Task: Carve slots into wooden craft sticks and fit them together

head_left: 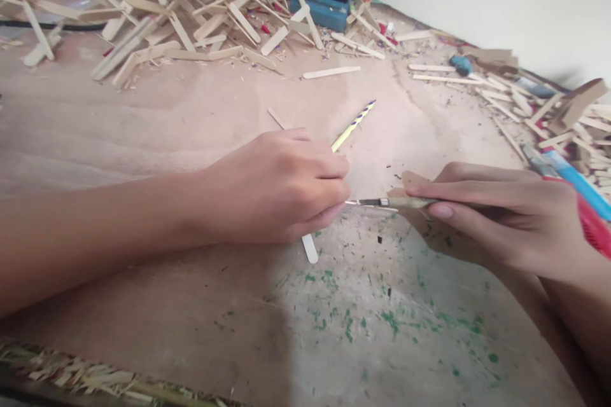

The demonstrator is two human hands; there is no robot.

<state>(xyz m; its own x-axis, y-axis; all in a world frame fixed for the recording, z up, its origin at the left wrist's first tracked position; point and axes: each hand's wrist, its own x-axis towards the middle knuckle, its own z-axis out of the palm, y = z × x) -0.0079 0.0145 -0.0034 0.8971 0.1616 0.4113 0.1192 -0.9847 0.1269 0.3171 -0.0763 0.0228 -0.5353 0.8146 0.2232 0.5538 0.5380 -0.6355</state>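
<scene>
My left hand point(296, 187) rests on the tabletop with fingers curled closed. At its fingertips shows the pale end of a thin wooden strip point(351, 203). A craft stick point(310, 250) pokes out below this hand, and a thin stick point(275, 117) shows above it. A yellow pencil with purple marks point(356, 124) lies just beyond the knuckles, its lower end hidden. In my right hand point(501, 213) I pinch a slim craft knife point(410, 202) with a tan handle and dark blade. The blade points left, close to the left fingertips; whether it touches the strip cannot be told.
A big heap of craft sticks point(191, 6) spreads along the back, beside a black object on a blue base point(319, 9). More sticks, a blue-and-white tool point(577, 181) and a red item point(592, 229) lie at right. Wood shavings point(81, 374) line the front edge.
</scene>
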